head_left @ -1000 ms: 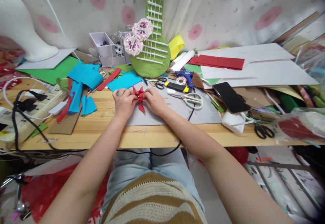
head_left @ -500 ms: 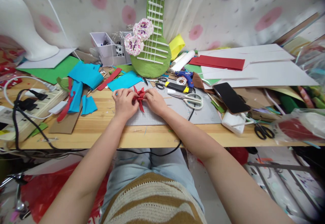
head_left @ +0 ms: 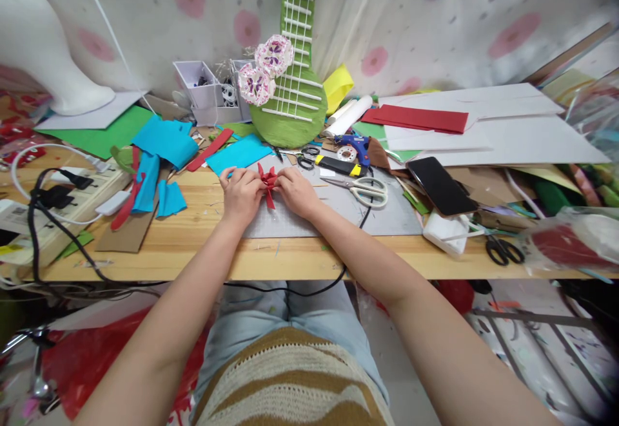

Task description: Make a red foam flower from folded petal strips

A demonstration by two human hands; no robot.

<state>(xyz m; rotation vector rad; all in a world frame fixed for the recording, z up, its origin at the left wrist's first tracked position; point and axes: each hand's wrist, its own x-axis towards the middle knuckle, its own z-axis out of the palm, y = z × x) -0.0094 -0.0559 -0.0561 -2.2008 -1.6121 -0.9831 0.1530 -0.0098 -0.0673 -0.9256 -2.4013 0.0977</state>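
Observation:
Between my hands, over the grey cutting mat (head_left: 300, 223), is a red paper flower (head_left: 269, 182) with pointed petals. My left hand (head_left: 242, 193) pinches its left side, fingers bent. From the other side, my right hand (head_left: 296, 191) grips the petals between thumb and fingertips. My fingers hide part of the flower. Just behind my left hand lies a blue crepe paper piece (head_left: 239, 154). White-handled scissors (head_left: 365, 191) rest on the mat to the right of my right hand, near a yellow-and-black utility knife (head_left: 341, 166).
Behind the mat stands a green guitar-shaped piece (head_left: 290, 120) with paper flowers. A blue glue gun (head_left: 356, 145) lies right of it. Further right are a phone (head_left: 441, 186) and black scissors (head_left: 503, 250). A power strip (head_left: 72, 210) with cables occupies the left; a black cord hangs along the front edge.
The red flower has turned slightly between my fingers, and its lower petal looks shorter and broader. Both hands keep their pinch in nearly the same spot. The whole view has shifted a little.

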